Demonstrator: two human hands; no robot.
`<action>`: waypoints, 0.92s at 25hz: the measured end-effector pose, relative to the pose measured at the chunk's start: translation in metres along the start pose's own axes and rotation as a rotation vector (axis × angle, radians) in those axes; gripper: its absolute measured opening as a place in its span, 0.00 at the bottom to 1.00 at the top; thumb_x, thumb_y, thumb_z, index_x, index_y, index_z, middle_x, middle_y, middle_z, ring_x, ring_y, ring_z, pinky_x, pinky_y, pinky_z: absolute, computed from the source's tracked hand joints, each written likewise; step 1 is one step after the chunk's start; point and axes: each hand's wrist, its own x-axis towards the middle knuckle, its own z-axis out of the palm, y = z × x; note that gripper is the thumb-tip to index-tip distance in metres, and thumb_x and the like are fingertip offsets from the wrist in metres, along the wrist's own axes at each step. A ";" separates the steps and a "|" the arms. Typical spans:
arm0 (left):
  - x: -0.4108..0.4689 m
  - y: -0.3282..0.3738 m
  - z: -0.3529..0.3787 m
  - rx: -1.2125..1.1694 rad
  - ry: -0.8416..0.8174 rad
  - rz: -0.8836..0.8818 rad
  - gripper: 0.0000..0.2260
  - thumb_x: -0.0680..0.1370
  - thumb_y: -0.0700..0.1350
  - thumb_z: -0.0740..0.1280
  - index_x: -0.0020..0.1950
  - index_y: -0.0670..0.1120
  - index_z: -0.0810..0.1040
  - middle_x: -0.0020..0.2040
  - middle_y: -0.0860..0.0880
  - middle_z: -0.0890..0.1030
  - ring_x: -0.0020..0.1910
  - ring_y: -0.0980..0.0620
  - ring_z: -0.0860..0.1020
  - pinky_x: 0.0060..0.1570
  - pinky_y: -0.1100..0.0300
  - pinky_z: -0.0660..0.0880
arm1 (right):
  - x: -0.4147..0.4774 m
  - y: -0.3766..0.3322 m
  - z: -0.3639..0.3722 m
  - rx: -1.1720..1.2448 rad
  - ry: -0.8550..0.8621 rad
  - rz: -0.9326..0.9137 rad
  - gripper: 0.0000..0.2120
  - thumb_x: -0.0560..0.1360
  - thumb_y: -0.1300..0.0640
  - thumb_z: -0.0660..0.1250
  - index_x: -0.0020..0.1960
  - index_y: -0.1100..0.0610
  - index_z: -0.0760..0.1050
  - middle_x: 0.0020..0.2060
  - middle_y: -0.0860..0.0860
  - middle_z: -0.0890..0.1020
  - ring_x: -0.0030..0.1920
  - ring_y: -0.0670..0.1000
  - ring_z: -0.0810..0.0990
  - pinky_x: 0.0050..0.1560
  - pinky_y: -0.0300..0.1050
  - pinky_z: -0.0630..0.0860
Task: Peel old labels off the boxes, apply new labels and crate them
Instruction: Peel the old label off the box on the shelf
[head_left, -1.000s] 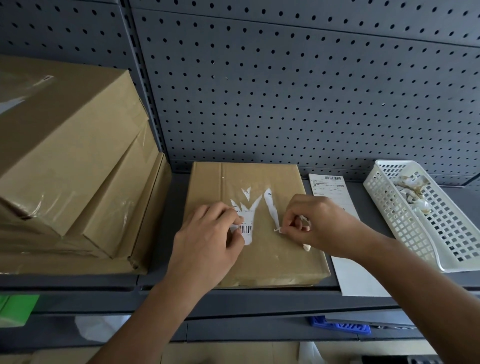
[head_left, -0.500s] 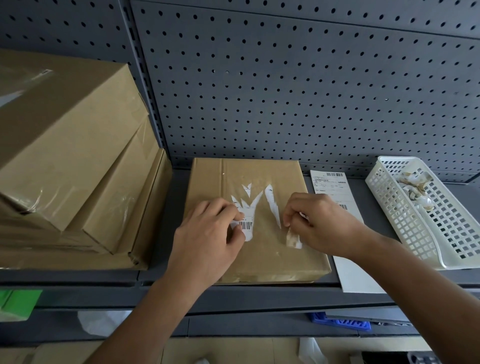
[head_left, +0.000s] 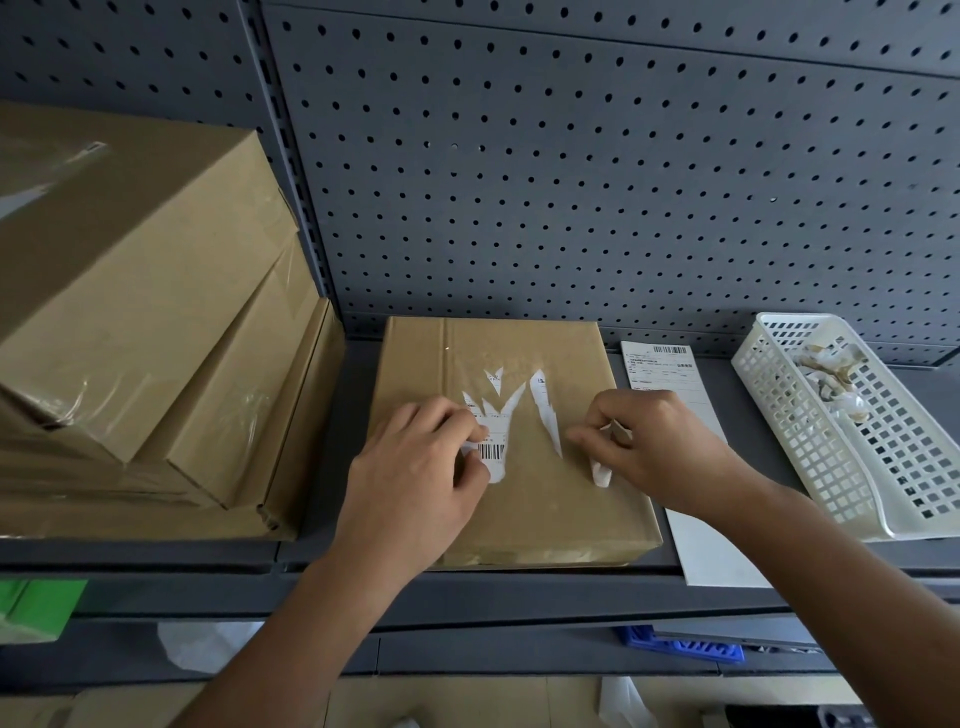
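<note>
The stacked boxes (head_left: 130, 322) leaned at the far left of the shelf (head_left: 519, 592), probably waiting their turn. Just right of them the box (head_left: 545, 504) being worked on lay flat with its labelled face up and its near edge at the shelf's lip, which put the paper within easy reach of both hands.

The left hand (head_left: 415, 478) rested on the box's left half. Its fingers were curled, and thumb and fingertips pinched the left edge of the old label (head_left: 511, 410) beside the barcode, seemingly to lift that part while the hand's weight held the box down. Only jagged white slivers of the label were left between the two hands, so peeling looked well along but unfinished.

The right hand (head_left: 660, 447) sat on the box's right half, closed around a torn strip (head_left: 601, 472) hanging from its fingers, clear of the label.

Past that hand, a new label sheet (head_left: 660, 364) lay on the shelf against the box's right side, probably ready to apply. Farthest right, the white basket (head_left: 852, 467) held crumpled scraps (head_left: 831, 379), so I judged the strip was meant for it.
</note>
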 end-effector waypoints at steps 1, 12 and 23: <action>0.000 0.000 0.000 0.004 0.002 -0.001 0.08 0.78 0.52 0.62 0.55 0.57 0.78 0.55 0.63 0.75 0.56 0.60 0.72 0.40 0.65 0.68 | 0.000 0.002 -0.001 0.011 -0.026 -0.005 0.09 0.75 0.55 0.72 0.38 0.56 0.77 0.32 0.44 0.78 0.36 0.44 0.76 0.36 0.33 0.69; 0.000 0.000 0.001 0.020 -0.012 -0.001 0.09 0.77 0.53 0.60 0.55 0.58 0.77 0.56 0.63 0.74 0.56 0.60 0.71 0.39 0.64 0.69 | 0.018 -0.023 -0.013 -0.057 -0.310 0.176 0.05 0.73 0.56 0.73 0.39 0.52 0.80 0.34 0.46 0.82 0.29 0.41 0.81 0.40 0.40 0.80; 0.000 0.000 0.002 0.008 -0.003 0.006 0.09 0.77 0.53 0.61 0.55 0.57 0.77 0.56 0.63 0.75 0.55 0.60 0.71 0.39 0.64 0.69 | 0.018 -0.027 -0.017 -0.004 -0.313 0.200 0.04 0.74 0.59 0.71 0.40 0.54 0.80 0.34 0.47 0.83 0.28 0.45 0.82 0.40 0.46 0.82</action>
